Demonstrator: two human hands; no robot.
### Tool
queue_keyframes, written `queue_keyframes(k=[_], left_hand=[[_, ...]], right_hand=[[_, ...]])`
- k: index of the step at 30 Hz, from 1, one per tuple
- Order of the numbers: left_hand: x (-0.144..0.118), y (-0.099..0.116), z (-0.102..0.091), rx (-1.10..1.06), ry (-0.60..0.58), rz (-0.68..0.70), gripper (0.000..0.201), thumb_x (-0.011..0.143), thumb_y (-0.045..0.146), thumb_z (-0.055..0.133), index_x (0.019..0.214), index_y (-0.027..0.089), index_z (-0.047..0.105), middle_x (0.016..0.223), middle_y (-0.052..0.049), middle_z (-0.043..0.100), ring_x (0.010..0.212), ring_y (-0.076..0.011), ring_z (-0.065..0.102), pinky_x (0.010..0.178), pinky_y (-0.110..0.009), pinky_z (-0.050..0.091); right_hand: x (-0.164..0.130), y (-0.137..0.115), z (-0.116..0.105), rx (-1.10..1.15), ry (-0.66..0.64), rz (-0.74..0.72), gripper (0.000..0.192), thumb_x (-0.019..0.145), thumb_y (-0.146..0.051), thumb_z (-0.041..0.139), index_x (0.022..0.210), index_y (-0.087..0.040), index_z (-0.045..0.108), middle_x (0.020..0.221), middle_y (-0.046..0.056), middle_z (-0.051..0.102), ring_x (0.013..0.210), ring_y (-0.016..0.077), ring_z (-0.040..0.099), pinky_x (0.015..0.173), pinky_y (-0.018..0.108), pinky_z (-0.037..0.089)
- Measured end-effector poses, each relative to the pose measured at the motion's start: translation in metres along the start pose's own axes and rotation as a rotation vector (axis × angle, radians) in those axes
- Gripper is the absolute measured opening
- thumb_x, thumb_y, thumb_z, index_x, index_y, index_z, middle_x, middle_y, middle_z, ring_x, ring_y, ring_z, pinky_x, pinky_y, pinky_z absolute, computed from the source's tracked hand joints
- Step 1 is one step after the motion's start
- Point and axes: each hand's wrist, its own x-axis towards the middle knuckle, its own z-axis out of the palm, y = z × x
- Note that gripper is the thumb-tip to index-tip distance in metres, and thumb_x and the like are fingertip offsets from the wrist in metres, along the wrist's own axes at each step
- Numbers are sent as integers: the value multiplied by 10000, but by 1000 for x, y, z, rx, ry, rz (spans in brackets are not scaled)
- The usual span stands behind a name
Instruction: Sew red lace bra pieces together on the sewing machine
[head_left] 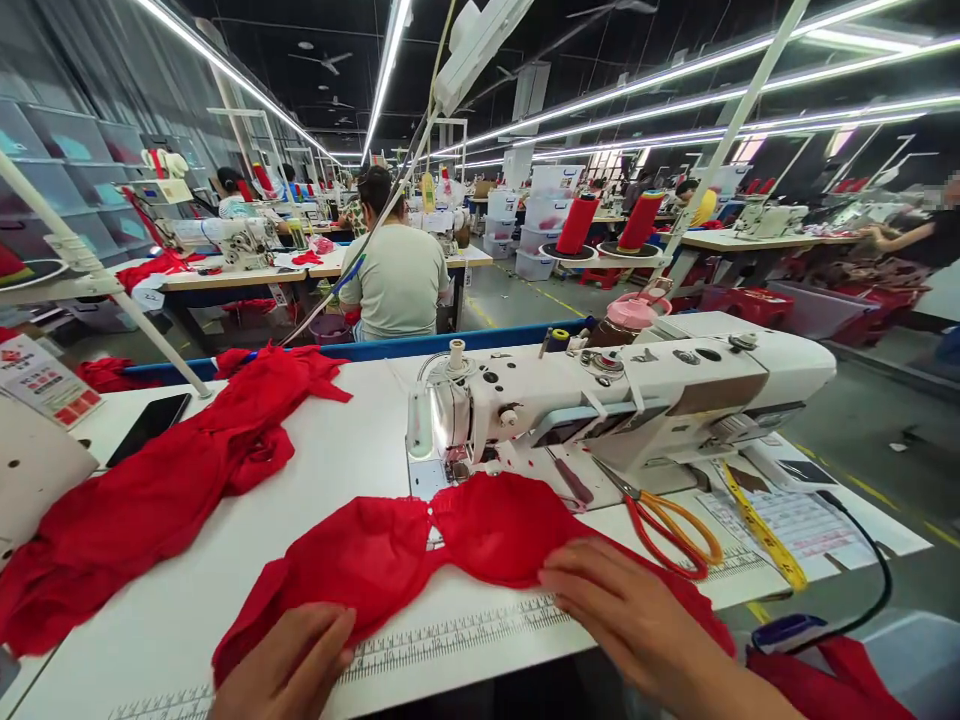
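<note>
A red bra (499, 530) lies spread across the white sewing table, its two cups joined at a narrow centre just in front of the sewing machine's needle area (456, 468). My left hand (289, 655) is closed on the lower edge of the left cup, fingers bent together. On the right cup's lower outer edge, my right hand (611, 600) has its fingers curled over the fabric; its thumb is hidden. The white sewing machine (600, 390) stands right behind the bra. Orange-and-red-handled scissors (671, 525) rest beyond my right hand.
A pile of red bras (172, 480) covers the table's left side beside a black phone (148, 428). A yellow tape measure (761, 525) lies over a paper sheet (817, 530) at the right. Printed rulers (457, 632) run along the front edge. A person (401, 270) sits ahead, facing away.
</note>
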Motion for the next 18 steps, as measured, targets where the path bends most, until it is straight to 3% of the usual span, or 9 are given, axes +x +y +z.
queue_keyframes(k=[4, 8, 13, 18], left_hand=[[39, 14, 44, -355, -37, -163, 291, 1053, 149, 420, 1299, 251, 538, 1158, -55, 696, 1079, -144, 694, 958, -233, 568], [50, 13, 79, -356, -138, -239, 391, 1024, 268, 523, 1413, 281, 490, 1352, -95, 631, 1245, -250, 635, 1020, -400, 577], [34, 9, 73, -327, -192, -244, 496, 993, 349, 593, 1461, 286, 443, 1423, -97, 600, 1304, -269, 597, 1048, -416, 557], [50, 12, 61, -393, -76, -220, 283, 1030, 273, 522, 1309, 261, 569, 1251, -75, 686, 1175, -219, 667, 998, -343, 583]], right_hand=[[51, 0, 37, 232, 13, -108, 347, 1018, -62, 369, 1163, -197, 653, 1068, 97, 690, 992, 208, 610, 855, 348, 537], [67, 11, 68, 278, -38, -68, 243, 1030, -197, 519, 1245, -182, 630, 1169, 123, 671, 1080, 232, 597, 938, 400, 535], [44, 6, 63, 302, -114, 85, 387, 1009, -216, 583, 1394, -207, 545, 1327, 123, 602, 1247, 246, 528, 1070, 432, 469], [61, 1, 52, 344, -66, -29, 299, 1044, -123, 438, 1271, -182, 623, 1206, 106, 663, 1118, 210, 572, 984, 378, 492]])
